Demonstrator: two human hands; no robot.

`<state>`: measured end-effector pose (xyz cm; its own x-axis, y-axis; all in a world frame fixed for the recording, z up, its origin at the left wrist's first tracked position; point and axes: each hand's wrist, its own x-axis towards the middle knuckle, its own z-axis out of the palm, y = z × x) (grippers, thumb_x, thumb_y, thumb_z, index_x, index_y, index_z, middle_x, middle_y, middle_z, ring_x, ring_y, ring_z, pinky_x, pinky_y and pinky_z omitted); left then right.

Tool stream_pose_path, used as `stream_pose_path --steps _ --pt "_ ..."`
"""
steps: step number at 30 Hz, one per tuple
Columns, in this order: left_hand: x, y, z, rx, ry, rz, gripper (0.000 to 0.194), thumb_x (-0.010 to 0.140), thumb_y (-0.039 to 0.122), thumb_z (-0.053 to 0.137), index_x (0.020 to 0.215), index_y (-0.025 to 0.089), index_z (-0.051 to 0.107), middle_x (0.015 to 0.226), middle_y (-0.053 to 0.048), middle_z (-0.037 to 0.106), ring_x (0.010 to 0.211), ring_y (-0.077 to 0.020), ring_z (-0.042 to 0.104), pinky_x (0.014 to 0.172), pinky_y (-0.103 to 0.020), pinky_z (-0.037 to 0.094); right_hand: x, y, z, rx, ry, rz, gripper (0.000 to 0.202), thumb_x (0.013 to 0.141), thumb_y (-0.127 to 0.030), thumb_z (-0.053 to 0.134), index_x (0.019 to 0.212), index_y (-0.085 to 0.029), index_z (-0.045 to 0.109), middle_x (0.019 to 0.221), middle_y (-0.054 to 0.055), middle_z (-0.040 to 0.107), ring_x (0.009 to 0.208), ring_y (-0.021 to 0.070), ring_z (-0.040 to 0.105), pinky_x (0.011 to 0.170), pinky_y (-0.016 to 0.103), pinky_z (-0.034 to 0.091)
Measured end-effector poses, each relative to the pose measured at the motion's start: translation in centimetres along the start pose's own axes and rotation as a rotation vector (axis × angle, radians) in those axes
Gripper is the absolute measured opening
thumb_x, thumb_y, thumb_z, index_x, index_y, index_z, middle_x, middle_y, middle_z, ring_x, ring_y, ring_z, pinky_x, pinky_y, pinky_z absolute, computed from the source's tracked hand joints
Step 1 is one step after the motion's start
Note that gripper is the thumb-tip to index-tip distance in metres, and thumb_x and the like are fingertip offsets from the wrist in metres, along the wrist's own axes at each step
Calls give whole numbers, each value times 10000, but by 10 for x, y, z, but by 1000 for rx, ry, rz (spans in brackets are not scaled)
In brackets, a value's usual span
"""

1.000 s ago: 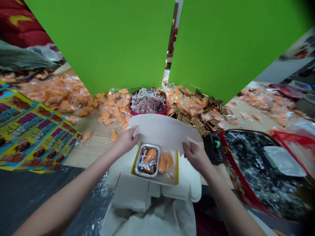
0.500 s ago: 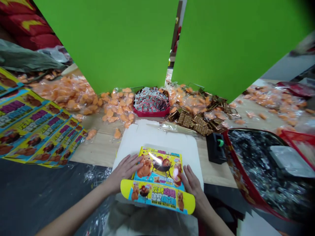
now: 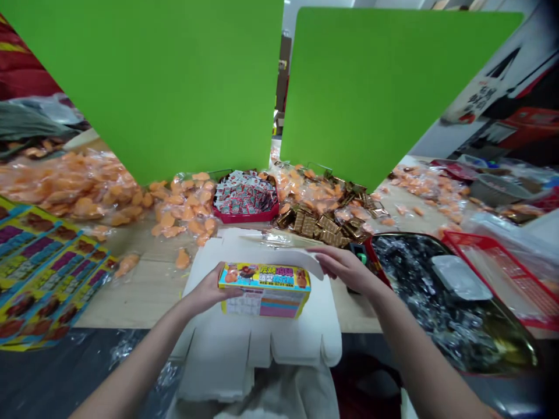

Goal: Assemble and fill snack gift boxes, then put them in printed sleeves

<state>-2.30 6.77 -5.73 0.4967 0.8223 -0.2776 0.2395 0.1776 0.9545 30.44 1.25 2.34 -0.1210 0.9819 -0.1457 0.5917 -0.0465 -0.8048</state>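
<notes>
A small printed cardboard box (image 3: 265, 277), yellow and blue with bear pictures, stands tilted on a stack of white cardboard sheets (image 3: 218, 349). Around its left end, my left hand (image 3: 208, 291) is closed, thumb in front along the lower side. At the upper right, my right hand (image 3: 345, 267) pinches the rounded end of the box's raised white flap (image 3: 288, 257). A panel with pale text and coloured bands faces me below the box's title strip. The box's inside is hidden.
Printed cartons (image 3: 43, 273) are stacked at the left. Bagged orange pieces (image 3: 183, 203), a red tray of sachets (image 3: 247, 196) and gold packets (image 3: 318, 224) lie at the back, before green panels (image 3: 174, 87). A large tray of clear wrapped items (image 3: 437, 291) and a red basket (image 3: 502, 279) are at the right.
The box has turned from lying picture side up to standing tilted, its white flap raised. My left hand now wraps its end; my right hand went up to the flap. The view shifted too.
</notes>
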Motion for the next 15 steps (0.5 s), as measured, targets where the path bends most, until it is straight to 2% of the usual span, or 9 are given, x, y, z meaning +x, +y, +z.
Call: stream_pose_path --steps 2,3,6,9,11,13,15 --pt "-2 0 -1 4 0 -7 554 582 357 777 997 174 457 1050 -97 657 965 -260 629 827 -369 505 16 -17 -7 -111 -150 22 285 870 -405 420 883 -186 603 523 -44 522 433 97 487 432 212 375" --pt "-3 1 -1 10 5 -11 551 585 357 776 998 177 458 1048 -93 659 965 -261 629 822 -364 506 23 -24 -8 -149 -185 42 253 874 -366 413 815 -190 585 496 -50 516 404 92 482 412 204 360" --pt "-4 2 -1 27 15 -1 541 604 374 764 1003 180 455 1048 -85 654 968 -262 627 818 -360 507 32 -33 -3 -223 -160 67 230 881 -296 396 723 -197 531 480 -50 537 402 90 516 421 191 364" --pt "-7 2 2 75 32 17 520 632 411 741 991 179 444 1035 -75 644 969 -259 620 825 -367 503 19 -26 10 -395 -18 -45 234 878 -285 413 713 -198 554 515 -27 578 456 100 543 472 199 370" --pt "-10 2 7 132 82 35 501 648 422 726 982 182 439 1023 -64 635 968 -253 612 840 -375 495 5 -16 21 -488 126 -168 248 893 -302 407 774 -198 598 642 16 650 574 126 597 539 216 401" --pt "-13 3 11 160 118 70 475 673 412 708 987 189 431 1024 -54 625 977 -240 604 863 -378 484 -8 -8 30 -505 263 -258 282 920 -327 372 862 -202 619 787 49 690 699 151 634 613 233 432" --pt "-16 4 14 125 109 101 458 698 399 688 1008 198 417 1052 -50 615 995 -226 598 884 -377 476 -13 -3 35 -499 333 -288 306 938 -347 345 912 -207 616 819 52 693 726 156 641 632 238 441"
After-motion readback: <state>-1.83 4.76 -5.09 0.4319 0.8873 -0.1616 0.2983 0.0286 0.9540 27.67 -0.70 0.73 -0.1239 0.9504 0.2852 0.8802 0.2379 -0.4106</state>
